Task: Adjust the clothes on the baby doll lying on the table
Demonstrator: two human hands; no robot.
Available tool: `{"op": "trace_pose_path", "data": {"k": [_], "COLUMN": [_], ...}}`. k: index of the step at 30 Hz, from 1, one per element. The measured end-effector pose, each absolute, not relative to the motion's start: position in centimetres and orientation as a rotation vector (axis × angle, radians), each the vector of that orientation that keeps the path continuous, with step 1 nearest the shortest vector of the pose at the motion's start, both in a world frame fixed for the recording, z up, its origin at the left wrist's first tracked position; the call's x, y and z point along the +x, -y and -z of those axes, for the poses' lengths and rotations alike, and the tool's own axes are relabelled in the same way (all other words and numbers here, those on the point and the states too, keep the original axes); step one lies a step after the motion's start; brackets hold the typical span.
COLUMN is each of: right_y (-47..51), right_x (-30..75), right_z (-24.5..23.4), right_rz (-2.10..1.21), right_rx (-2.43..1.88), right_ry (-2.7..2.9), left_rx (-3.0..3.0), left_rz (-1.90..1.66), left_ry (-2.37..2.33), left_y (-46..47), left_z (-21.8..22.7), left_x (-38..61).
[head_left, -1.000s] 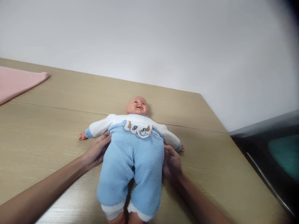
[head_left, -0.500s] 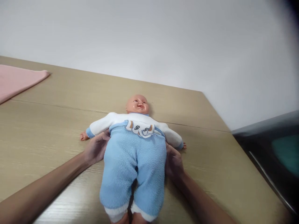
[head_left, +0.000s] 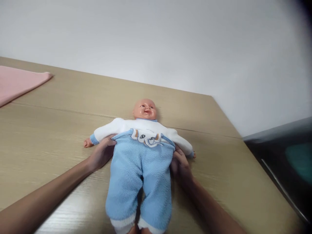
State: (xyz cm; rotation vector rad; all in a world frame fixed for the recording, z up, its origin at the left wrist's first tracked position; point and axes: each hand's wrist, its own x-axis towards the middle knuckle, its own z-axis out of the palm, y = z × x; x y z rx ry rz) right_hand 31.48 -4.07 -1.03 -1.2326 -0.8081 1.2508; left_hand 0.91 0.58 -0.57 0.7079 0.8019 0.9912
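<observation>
the left forearm [head_left: 51, 191], at eight o'clock, is bare and slender, broadest where the frame edge cuts it off and tapering smoothly to a narrow wrist [head_left: 90, 165]. light runs along its upper edge, while its underside falls into shade. the left hand [head_left: 103, 152], nearer the centre at eight o'clock, is bare as well, slim in build, its fingers mostly hidden. at five o'clock the right forearm [head_left: 209, 203] is likewise bare, smooth and tapered, but dimmer. the right hand [head_left: 181, 162], also at five o'clock, is bare, its finger outlines soft in shadow.
</observation>
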Motion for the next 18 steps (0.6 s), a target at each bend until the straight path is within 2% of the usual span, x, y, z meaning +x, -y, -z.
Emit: {"op": "trace_pose_path", "data": {"k": [5,9,14,18], "right_y": [4.1,4.4,5.8,6.4], "right_x": [31.5,31.8,32.2,30.9], "right_z": [1.5,1.7,-0.5,-5.1], "right_rz": [-1.273,-1.189,-0.807,-0.35], "right_rx": [-1.166,-1.244,-1.493,-1.444], "right_ry": [0.753,0.869,1.228,1.579], "left_rx": [0.757,1.101,1.466,1.541], "left_rz": [-1.019,-1.169,-1.389,-1.484], "left_ry": [-0.733,-0.934,-1.307,-1.296], "left_y": [-0.5,-0.2,0.1,0.2], "left_z": [1.2,1.5,1.3,1.7], "left_x": [0.6,0.6,0.5,0.8]}}
